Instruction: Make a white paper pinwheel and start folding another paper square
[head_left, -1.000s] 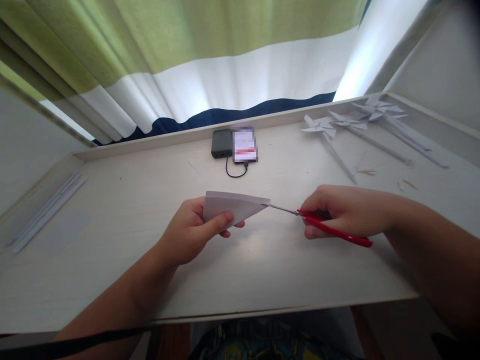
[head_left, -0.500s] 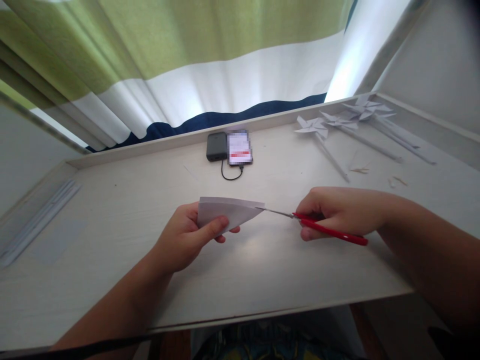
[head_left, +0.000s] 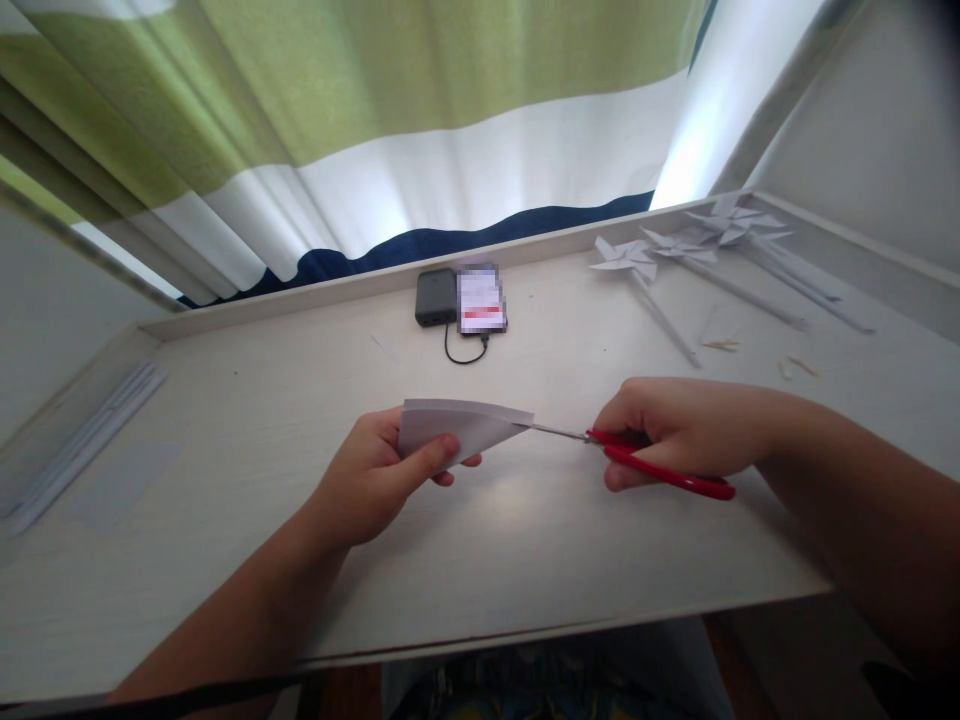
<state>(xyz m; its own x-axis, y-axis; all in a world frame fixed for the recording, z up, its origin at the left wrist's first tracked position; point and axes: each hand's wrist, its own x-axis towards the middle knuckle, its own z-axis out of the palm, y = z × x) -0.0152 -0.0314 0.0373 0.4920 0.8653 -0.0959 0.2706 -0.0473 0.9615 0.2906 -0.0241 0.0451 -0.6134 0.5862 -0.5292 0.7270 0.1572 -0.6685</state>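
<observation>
A folded piece of white paper is pinched in my left hand, thumb on its near face and fingers behind. The paper tapers to a corner on the right. My right hand is closed around the red handles of a pair of scissors. Their thin metal blades point left, and the tips meet the paper near its right corner. Both hands are held above the white table. My right fingers are partly hidden behind the handles.
Several paper pinwheels on paper sticks lie at the back right, near small tan scraps. A black power bank is cabled to a phone at the back. Rolled paper sticks and a flat paper sheet lie left.
The scissors' tips sit slightly closer to the paper's right corner, with less blade overlapping it. Both hands keep their grips, and the whole view has shifted slightly.
</observation>
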